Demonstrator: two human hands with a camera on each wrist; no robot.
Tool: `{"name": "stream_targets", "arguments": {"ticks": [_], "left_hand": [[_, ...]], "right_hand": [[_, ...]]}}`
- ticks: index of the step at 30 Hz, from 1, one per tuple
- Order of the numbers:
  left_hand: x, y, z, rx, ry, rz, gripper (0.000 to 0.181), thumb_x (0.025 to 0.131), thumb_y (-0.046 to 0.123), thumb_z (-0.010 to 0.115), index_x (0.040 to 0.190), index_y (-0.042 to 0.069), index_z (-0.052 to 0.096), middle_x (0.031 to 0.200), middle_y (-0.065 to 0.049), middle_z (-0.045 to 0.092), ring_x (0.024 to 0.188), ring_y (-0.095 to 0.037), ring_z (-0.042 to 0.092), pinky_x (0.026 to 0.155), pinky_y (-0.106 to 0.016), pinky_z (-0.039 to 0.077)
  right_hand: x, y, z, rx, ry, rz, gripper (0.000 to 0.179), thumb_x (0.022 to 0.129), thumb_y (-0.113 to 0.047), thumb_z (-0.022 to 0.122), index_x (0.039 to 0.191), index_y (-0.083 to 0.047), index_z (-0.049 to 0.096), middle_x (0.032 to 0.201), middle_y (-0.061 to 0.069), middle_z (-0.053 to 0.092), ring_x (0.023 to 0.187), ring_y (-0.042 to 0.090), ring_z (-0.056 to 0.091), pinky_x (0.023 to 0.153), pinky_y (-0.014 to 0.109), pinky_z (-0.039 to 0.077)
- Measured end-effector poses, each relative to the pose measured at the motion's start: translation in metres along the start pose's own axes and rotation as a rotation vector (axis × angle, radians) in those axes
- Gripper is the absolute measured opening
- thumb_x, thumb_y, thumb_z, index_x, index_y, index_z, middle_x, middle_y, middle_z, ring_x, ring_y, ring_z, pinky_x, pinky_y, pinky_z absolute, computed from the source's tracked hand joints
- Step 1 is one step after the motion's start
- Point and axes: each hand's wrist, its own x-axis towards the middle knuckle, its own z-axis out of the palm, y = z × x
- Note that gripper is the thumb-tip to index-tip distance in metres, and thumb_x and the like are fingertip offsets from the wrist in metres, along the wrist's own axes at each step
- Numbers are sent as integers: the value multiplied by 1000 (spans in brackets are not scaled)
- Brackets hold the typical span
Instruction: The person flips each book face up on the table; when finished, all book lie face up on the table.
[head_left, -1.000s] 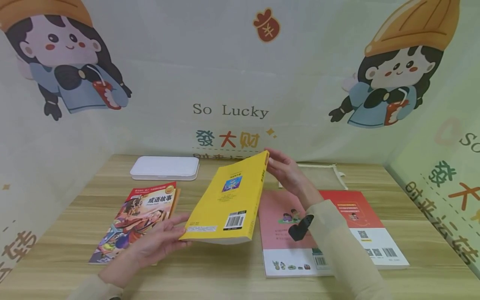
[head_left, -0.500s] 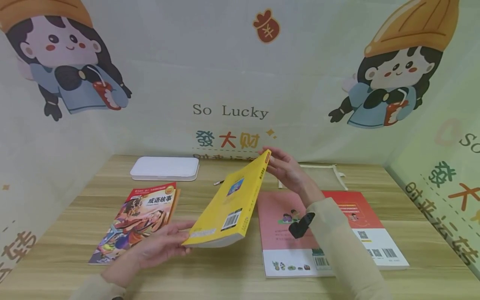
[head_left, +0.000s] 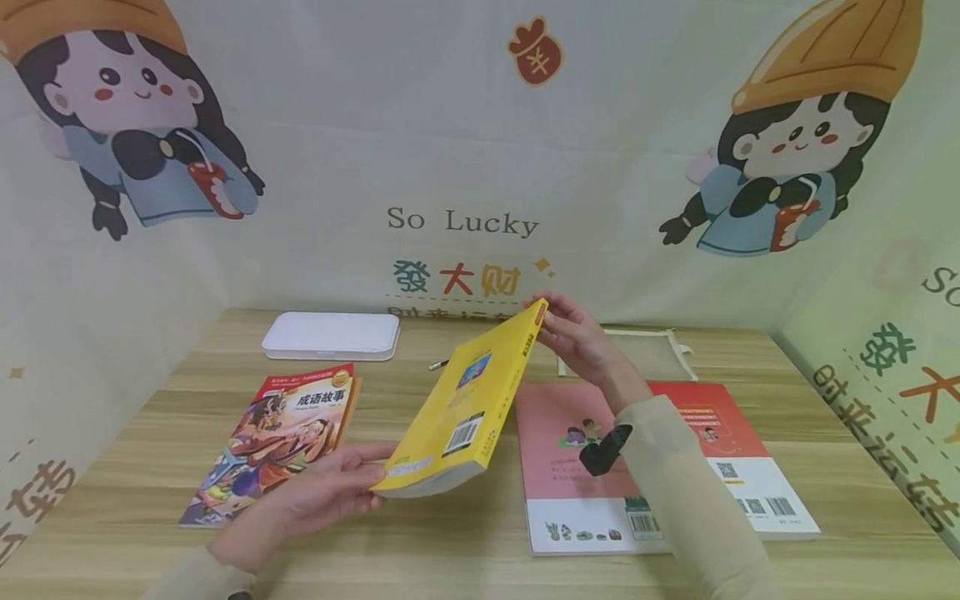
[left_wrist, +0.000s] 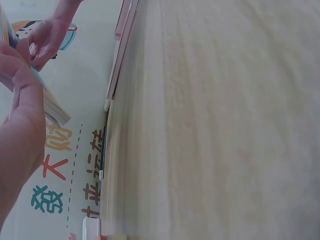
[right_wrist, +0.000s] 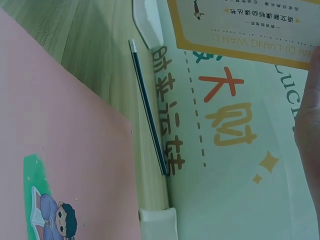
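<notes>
A yellow paperback book (head_left: 457, 408) is held up over the table, tilted, its back cover and barcode toward the head camera and its spine on the right. My left hand (head_left: 322, 493) grips its lower left corner, thumb on top and fingers beneath. At the upper right corner, by the top of the spine, my right hand (head_left: 579, 340) pinches it. The left wrist view catches my left hand (left_wrist: 22, 110) at the book's page edges (left_wrist: 56, 111). In the right wrist view the book's cream-and-yellow front cover (right_wrist: 240, 30) shows beside my right hand (right_wrist: 309, 115).
A colourful storybook (head_left: 270, 450) lies at left, atop an orange-edged one. At right lie a pink-and-white book (head_left: 558, 483) and a red-and-white book (head_left: 772, 483). Behind are a white pencil case (head_left: 330, 336), a dark pencil (right_wrist: 148, 110) and a mesh pouch (head_left: 652, 354).
The yellow book has turned so its spine shows more and its back cover less, and shifted slightly right with both hands. The pencil behind it has come into sight.
</notes>
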Motion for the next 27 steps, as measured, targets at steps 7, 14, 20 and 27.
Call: {"name": "stream_targets", "arguments": {"ticks": [7,14,20,27], "left_hand": [[2,-1,1,8,109,60,32,94,0,36,125,6,41,105,-10,57,76,-12,57,69,-20,47],[4,-1,9,157,455,99,21,89,6,52,105,14,62,96,-10,59,71,-13,61,67,-20,50],[6,1,13,251,493,93,23,88,9,54,109,3,61,99,-11,58,78,-18,61,73,-27,50],[6,3,21,461,488,26,52,85,14,60,125,-10,40,115,-18,53,95,-21,56,83,-34,45]], "right_hand": [[-1,-2,0,-6,-6,-44,21,89,0,48,106,-9,57,109,7,52,97,17,53,89,32,39],[-2,-2,-4,2,19,-83,20,88,0,50,105,-8,57,108,7,53,93,16,53,89,33,40],[-4,-1,-7,-17,14,-108,21,88,-1,50,107,-8,56,109,7,52,93,16,52,88,33,40],[-4,-2,-9,-55,60,-119,20,88,-1,51,106,-9,56,107,6,54,91,18,53,87,33,41]]}}
